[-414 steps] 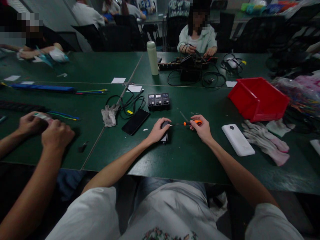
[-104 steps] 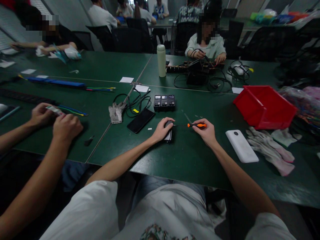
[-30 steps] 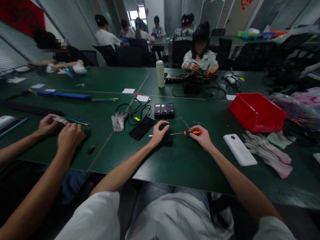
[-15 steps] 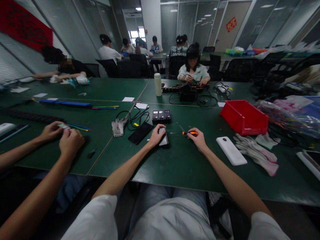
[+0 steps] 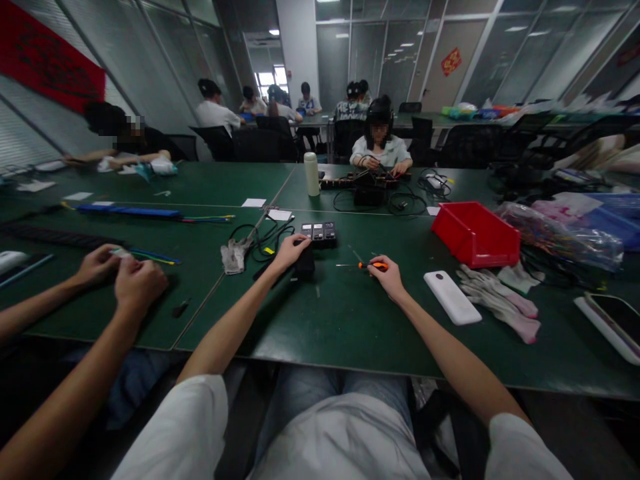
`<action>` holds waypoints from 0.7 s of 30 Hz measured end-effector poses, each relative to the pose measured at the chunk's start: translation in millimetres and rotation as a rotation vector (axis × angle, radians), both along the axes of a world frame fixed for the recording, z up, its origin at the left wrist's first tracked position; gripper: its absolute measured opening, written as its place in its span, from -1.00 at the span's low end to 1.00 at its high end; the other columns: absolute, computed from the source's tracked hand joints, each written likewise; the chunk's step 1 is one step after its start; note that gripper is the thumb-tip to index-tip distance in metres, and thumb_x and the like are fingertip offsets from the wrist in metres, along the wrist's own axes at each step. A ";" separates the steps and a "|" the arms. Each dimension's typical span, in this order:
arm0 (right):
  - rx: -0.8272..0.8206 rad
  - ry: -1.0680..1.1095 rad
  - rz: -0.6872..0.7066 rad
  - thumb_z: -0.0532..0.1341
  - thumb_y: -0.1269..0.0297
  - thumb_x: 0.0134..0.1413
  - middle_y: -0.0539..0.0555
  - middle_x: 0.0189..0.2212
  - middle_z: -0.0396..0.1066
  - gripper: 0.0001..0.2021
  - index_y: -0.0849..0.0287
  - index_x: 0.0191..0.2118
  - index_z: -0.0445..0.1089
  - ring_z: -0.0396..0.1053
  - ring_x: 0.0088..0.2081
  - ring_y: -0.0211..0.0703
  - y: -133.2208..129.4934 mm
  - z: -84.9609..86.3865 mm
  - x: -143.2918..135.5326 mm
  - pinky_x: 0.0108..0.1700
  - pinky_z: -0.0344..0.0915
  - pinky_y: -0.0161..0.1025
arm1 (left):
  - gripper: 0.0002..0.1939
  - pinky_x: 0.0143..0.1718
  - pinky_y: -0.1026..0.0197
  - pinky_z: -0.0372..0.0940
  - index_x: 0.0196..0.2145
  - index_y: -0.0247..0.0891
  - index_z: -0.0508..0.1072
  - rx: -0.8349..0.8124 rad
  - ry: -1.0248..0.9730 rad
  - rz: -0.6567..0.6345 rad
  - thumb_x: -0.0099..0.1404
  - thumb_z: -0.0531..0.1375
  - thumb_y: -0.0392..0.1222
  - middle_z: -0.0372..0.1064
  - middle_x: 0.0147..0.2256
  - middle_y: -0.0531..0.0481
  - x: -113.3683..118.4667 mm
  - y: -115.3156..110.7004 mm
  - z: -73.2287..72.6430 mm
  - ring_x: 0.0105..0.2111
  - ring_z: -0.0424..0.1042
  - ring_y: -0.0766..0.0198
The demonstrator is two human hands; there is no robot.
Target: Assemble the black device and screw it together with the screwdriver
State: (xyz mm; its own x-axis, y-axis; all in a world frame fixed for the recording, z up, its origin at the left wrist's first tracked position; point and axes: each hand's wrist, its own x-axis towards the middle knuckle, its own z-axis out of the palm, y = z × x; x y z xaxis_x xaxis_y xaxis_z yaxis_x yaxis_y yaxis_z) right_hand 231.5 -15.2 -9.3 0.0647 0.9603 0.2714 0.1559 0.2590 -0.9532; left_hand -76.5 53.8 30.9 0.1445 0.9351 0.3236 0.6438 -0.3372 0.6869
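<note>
My left hand (image 5: 293,249) is closed round the upper edge of a black box (image 5: 304,265), just in front of a row of black blocks with white labels (image 5: 318,233). Partly covered by my left forearm is a black phone (image 5: 262,269). A screwdriver with an orange and black handle (image 5: 376,265) is in the closed fingers of my right hand (image 5: 390,275), its thin shaft pointing left. Another thin tool (image 5: 355,254) lies behind that shaft.
Right of my hand are a white power bank (image 5: 452,297), gloves (image 5: 500,300) and a red bin (image 5: 475,233). Cables and a grey glove (image 5: 235,256) lie left. A co-worker's hands (image 5: 135,280) are at the far left; a bottle (image 5: 311,175) stands behind.
My left hand has moved left and slightly back; the box in it now shows a black face instead of a pale one. My right hand still holds the screwdriver in nearly the same place.
</note>
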 end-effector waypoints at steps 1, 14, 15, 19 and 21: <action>0.001 -0.004 -0.001 0.32 0.13 -0.09 0.05 -0.30 0.39 -0.73 0.17 -0.27 0.40 0.39 -0.42 -0.22 -0.3 0.4 -0.2 -0.35 0.36 -0.24 | -0.61 -0.06 0.20 0.29 -0.18 -0.29 0.51 -0.003 0.031 0.029 0.27 0.06 0.03 0.50 -0.17 -0.09 -8.4 10.4 5.5 -0.14 0.44 0.16; 0.009 -0.041 -0.002 0.30 0.14 -0.06 0.03 -0.37 0.39 -0.74 0.17 -0.25 0.40 0.37 -0.43 -0.20 0.1 1.5 0.1 -0.35 0.34 -0.24 | -0.68 -0.04 0.14 0.26 -0.21 -0.28 0.57 -0.131 0.537 0.206 0.13 0.15 -0.13 0.52 -0.16 -0.21 -43.5 124.1 30.8 -0.08 0.43 0.00; 0.005 -0.045 -0.005 0.30 0.14 -0.06 0.03 -0.37 0.39 -0.74 0.17 -0.25 0.40 0.37 -0.43 -0.20 0.1 1.9 0.0 -0.35 0.34 -0.24 | -0.67 -0.03 0.13 0.26 -0.18 -0.30 0.56 -0.134 0.562 0.211 0.15 0.14 -0.13 0.51 -0.15 -0.23 -40.6 128.7 30.9 -0.07 0.43 -0.01; -0.019 -0.050 0.010 0.31 0.12 -0.06 0.07 -0.30 0.41 -0.73 0.16 -0.25 0.41 0.39 -0.40 -0.18 -0.8 6.1 0.0 -0.32 0.37 -0.21 | -0.62 0.01 0.08 0.24 -0.12 -0.37 0.52 -0.153 0.644 0.215 0.18 0.10 -0.14 0.48 -0.09 -0.30 -28.2 144.3 32.7 -0.05 0.40 -0.02; -0.029 -0.047 0.012 0.31 0.10 -0.06 0.08 -0.28 0.41 -0.72 0.16 -0.25 0.41 0.39 -0.39 -0.17 -1.0 8.4 0.4 -0.31 0.38 -0.20 | -0.61 0.01 0.08 0.24 -0.12 -0.39 0.52 -0.178 0.677 0.212 0.19 0.09 -0.13 0.47 -0.09 -0.32 -22.9 150.1 32.3 -0.05 0.40 -0.03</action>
